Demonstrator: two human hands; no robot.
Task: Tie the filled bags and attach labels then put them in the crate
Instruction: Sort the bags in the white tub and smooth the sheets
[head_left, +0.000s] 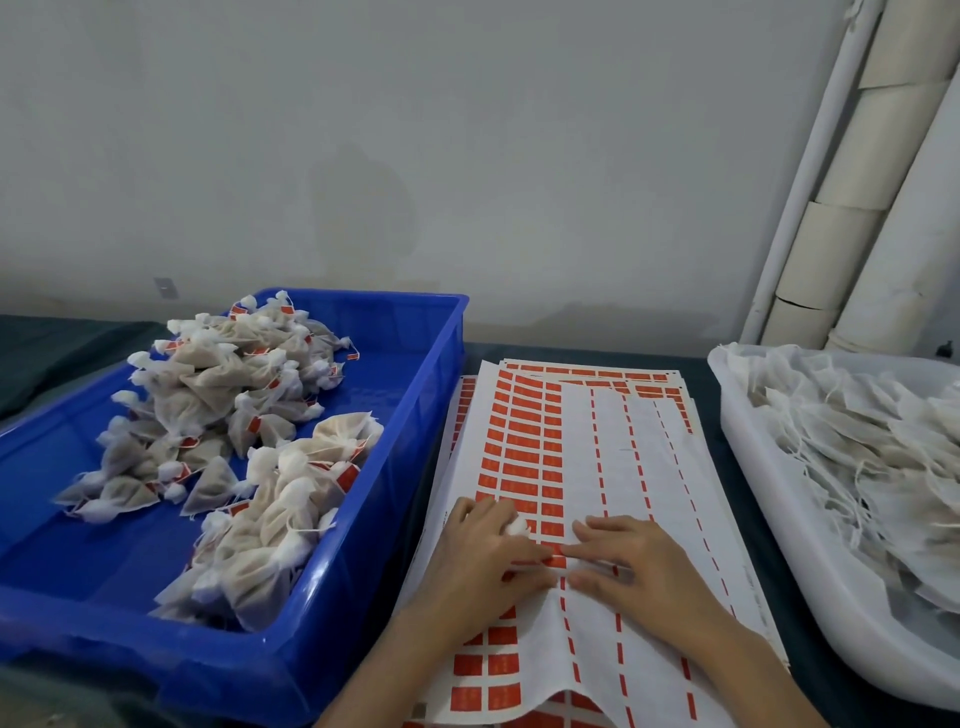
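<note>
Mostly hidden under the left hand (483, 556): a bag (516, 527), gripped in the curled fingers, with only its white gathered top peeking out beside the thumb. Impossible to tell its long axis; that tuft aimed away from the person. Just beside, fingertips almost meeting, the right hand (639, 566), fingers near straight and flat on the top label sheet (613, 457). Between both sets of fingertips, one red label (556, 560), edges unclear. Long axis of the sheets running toward the wall; near end cut off by the frame. Print on the labels too small to read. At left, tied bags (218, 384) heaped in the blue crate (363, 639); at right, untied bags (857, 447) in a white tub (779, 545), cut off at the edge.
</note>
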